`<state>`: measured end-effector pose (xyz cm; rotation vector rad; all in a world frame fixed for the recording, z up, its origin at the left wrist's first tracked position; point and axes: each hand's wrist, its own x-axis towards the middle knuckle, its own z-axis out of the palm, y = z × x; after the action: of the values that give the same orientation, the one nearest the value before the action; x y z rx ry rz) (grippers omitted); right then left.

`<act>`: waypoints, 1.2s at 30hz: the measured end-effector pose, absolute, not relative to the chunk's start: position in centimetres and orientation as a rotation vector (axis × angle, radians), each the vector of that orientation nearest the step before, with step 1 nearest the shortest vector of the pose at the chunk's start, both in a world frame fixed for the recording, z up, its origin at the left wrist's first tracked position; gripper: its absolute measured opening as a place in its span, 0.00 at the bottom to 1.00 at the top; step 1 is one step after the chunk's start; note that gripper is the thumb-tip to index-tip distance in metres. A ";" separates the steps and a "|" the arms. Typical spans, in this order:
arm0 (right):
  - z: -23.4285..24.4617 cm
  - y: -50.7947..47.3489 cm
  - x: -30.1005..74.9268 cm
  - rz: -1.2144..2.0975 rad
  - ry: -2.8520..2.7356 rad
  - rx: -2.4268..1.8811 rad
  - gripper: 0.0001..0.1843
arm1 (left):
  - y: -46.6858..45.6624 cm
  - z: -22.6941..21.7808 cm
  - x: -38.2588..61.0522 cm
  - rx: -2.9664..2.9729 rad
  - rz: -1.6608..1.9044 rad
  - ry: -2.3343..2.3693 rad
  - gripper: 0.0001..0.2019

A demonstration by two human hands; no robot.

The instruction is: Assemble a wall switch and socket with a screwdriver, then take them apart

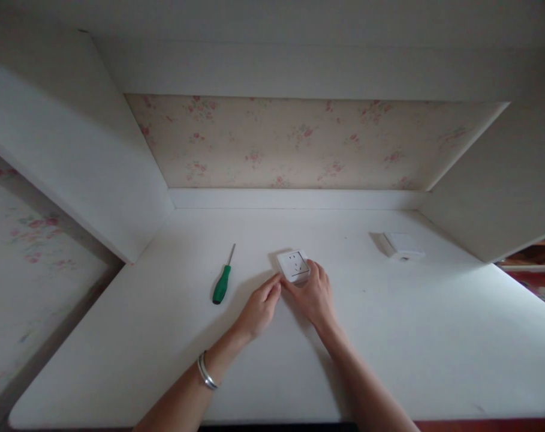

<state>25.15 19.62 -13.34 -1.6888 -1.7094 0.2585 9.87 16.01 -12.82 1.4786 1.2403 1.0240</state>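
A white wall socket (pixel 292 264) with dark slots on its face sits tilted on the white desk, in front of me. My right hand (pixel 316 294) grips it, with the fingers along its right side and the thumb at its lower edge. Closed at the socket's lower left corner is my left hand (pixel 261 305); its fingertips meet the corner beside my right thumb, and their exact grip is partly hidden. To the left lies a screwdriver (pixel 222 283) with a green handle, its thin metal shaft pointing away from me.
A white box-like piece (pixel 402 245), perhaps a socket back box, rests on the desk (pixel 434 348) at the right. White panels (pixel 74 138) rise on both sides, and a low ledge (pixel 299 198) runs along the back below floral wallpaper (pixel 276 144).
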 end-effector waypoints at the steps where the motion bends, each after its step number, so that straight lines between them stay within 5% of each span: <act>1: -13.4 19.5 25.1 0.267 -1.720 -1.683 0.43 | 16.1 -12.8 9.9 1.464 1.027 1.216 0.21; 13: -14.5 18.9 26.2 0.530 -1.782 -1.500 0.36 | 16.7 -12.9 8.0 1.407 0.997 1.261 0.24; 36: -15.0 19.0 26.2 0.515 -1.772 -1.503 0.31 | 16.9 -13.5 8.0 1.591 1.024 1.240 0.22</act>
<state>26.16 19.02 -15.05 -1.5030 -1.7722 0.5149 7.96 16.94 -13.54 1.5906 1.2402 1.0244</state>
